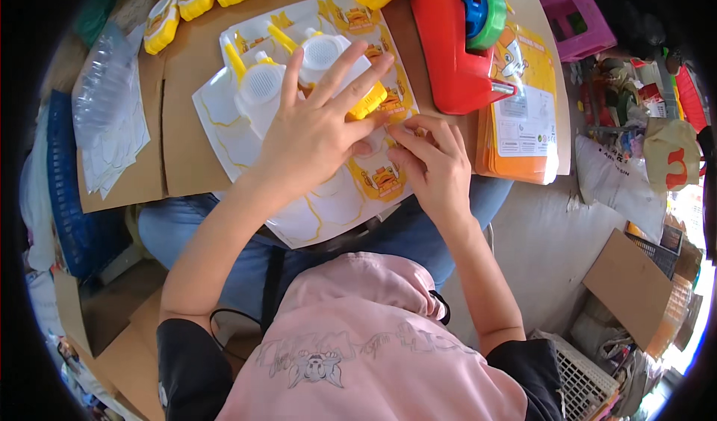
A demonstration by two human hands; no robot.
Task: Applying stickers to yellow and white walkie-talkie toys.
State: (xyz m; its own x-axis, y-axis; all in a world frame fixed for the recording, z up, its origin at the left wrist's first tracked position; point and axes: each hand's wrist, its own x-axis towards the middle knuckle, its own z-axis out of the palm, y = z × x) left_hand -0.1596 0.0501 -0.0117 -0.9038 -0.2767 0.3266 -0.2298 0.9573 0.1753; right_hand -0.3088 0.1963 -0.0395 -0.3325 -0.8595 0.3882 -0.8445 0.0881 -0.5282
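Held left hand [312,135] wide at outer fingers, perhaps for clearance, right hand [437,163] narrow near three-o'clock edge of yellow-white paper sheet [381,180]; could not tell grasp.

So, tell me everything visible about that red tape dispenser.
The red tape dispenser looks plastic, with a green roll around a blue hub and a shiny edge at its near end; its far end leaves the picture. It stands on brown cardboard beyond the right hand, which does not touch it. Contact with the orange packets alongside is unclear.
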